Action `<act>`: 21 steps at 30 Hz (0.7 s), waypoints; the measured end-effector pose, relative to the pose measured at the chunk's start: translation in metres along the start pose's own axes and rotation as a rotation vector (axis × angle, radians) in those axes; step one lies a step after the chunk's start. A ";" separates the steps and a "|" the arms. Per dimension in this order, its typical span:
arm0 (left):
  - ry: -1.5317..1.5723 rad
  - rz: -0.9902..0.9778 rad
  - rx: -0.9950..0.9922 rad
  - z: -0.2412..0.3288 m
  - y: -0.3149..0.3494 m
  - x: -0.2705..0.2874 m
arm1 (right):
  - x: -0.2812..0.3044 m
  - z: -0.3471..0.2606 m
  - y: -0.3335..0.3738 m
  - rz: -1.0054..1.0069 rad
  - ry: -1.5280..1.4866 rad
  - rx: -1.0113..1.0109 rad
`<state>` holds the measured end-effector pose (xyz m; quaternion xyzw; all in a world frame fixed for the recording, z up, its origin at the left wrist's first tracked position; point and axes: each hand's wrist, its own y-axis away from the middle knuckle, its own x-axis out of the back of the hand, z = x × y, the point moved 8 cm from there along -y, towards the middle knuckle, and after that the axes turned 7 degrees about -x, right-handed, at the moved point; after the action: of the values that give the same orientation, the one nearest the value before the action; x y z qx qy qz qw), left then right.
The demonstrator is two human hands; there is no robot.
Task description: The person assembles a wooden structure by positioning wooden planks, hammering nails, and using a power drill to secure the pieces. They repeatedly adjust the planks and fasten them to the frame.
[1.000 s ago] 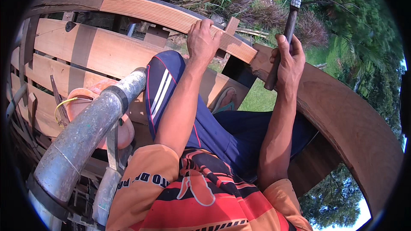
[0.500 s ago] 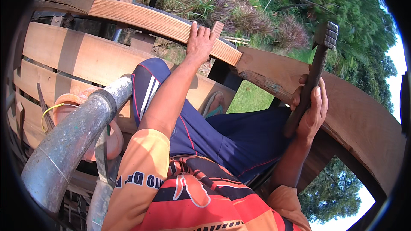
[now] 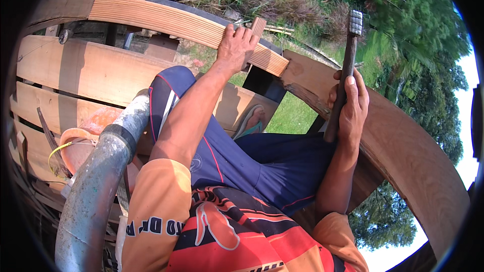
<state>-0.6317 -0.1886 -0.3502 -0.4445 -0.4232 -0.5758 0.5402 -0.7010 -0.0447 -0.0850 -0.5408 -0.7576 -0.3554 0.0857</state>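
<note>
My left hand (image 3: 236,48) is closed over the upper edge of a grooved wooden board (image 3: 161,18), fingers bent across it. Just right of that hand a short wooden slat (image 3: 258,26) sticks up past the board's edge. In my right hand (image 3: 351,105) is a hammer (image 3: 348,58), gripped low on its dark handle. It stands nearly upright, the head up, with a crosshatched metal face showing. The hammer is apart from the board. A broad curved wooden beam (image 3: 403,146) runs behind my right hand, its near end meeting the grooved board.
A thick grey metal pipe (image 3: 93,191) rises at the left beside my knee. Behind it sit an orange bucket (image 3: 76,153) and a saw blade (image 3: 49,133). Wide planks with gaps (image 3: 101,65) form the platform under my sandalled foot (image 3: 253,117). Grass and trees lie beyond.
My right hand has moved left with the hammer, which now stands more upright. The left hand keeps its hold on the board. The whole view has shifted slightly.
</note>
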 end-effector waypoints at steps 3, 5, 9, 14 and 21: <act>0.042 -0.007 0.003 -0.001 -0.002 -0.001 | -0.001 0.000 -0.003 0.001 0.022 0.009; 0.079 -0.046 -0.001 0.000 -0.002 0.001 | -0.002 0.002 -0.003 0.000 0.050 0.015; 0.076 0.023 0.013 -0.002 -0.002 0.006 | -0.006 0.001 -0.004 -0.021 0.049 0.011; 0.138 0.062 0.051 -0.003 -0.003 0.004 | -0.009 -0.001 -0.008 -0.036 0.081 0.026; 0.145 0.009 0.030 -0.002 -0.002 0.011 | -0.007 0.002 -0.009 -0.011 0.114 0.023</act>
<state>-0.6336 -0.1928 -0.3403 -0.3952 -0.3895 -0.5978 0.5786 -0.7058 -0.0502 -0.0944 -0.5144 -0.7586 -0.3772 0.1328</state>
